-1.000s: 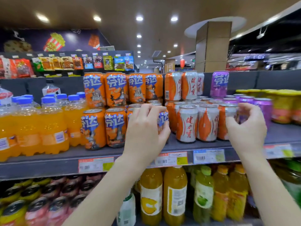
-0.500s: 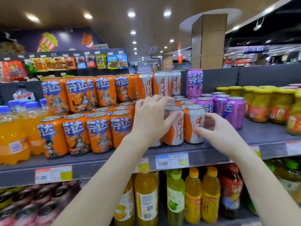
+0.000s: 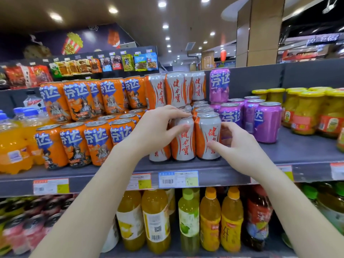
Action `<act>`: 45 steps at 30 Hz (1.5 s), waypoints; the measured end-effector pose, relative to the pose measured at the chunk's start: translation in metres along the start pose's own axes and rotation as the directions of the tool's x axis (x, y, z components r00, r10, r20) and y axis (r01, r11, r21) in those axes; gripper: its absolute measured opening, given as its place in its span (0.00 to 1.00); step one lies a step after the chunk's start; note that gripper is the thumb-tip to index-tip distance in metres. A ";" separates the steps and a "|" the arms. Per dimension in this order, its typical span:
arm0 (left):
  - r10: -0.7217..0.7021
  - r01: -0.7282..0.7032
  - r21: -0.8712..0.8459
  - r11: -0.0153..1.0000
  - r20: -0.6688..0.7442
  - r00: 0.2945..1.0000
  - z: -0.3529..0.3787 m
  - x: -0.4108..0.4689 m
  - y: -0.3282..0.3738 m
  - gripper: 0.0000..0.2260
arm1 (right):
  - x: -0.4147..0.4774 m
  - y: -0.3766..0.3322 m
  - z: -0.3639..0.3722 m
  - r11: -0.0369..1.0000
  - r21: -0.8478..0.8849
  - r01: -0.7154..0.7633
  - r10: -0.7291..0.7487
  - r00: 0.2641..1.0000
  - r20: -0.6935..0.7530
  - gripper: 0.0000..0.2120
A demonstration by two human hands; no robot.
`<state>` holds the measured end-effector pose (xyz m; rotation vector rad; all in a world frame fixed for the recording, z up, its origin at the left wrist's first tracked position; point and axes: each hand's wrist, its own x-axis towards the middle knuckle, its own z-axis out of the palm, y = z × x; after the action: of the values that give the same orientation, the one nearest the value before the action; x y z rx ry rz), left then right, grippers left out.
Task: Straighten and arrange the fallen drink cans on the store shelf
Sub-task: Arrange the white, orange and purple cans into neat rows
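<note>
A: Why do the orange cans [image 3: 74, 142] on the left go untouched?

B: They stand upright in a neat front row on the shelf [image 3: 297, 151], so they likely need nothing.

A: And the left hand [image 3: 158, 129]?

B: It wraps over the top of the middle white can [image 3: 183, 140], fingers curled round it, probably to steady it upright at the shelf's front edge.

A: The right hand [image 3: 240, 148]?

B: Spread, with fingertips touching the side of the next white can [image 3: 208, 136], seemingly nudging it snug against its neighbour.

A: The purple cans [image 3: 266, 123]?

B: Upright, just beside, already in rows.
</note>
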<state>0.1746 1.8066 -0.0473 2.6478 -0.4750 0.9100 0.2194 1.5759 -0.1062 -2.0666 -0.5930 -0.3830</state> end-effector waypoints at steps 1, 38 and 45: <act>-0.004 0.004 0.015 1.000 0.001 1.000 -0.001 0.000 0.002 0.17 | 0.001 0.002 -0.003 1.000 0.014 -0.002 0.002 1.000 0.022 0.30; -0.291 0.196 0.314 0.929 0.292 0.911 0.098 0.162 0.108 0.24 | 0.054 0.110 -0.123 0.919 0.322 -0.226 0.109 0.933 0.343 0.33; -0.215 0.126 0.223 0.967 0.438 0.873 0.063 0.143 0.113 0.28 | 0.046 0.105 -0.130 0.911 0.359 -0.201 0.052 0.922 0.384 0.28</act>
<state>0.2694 1.6504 0.0153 3.0249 -0.2550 0.2736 0.3103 1.4298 -0.0888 -1.7765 -0.6856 0.2011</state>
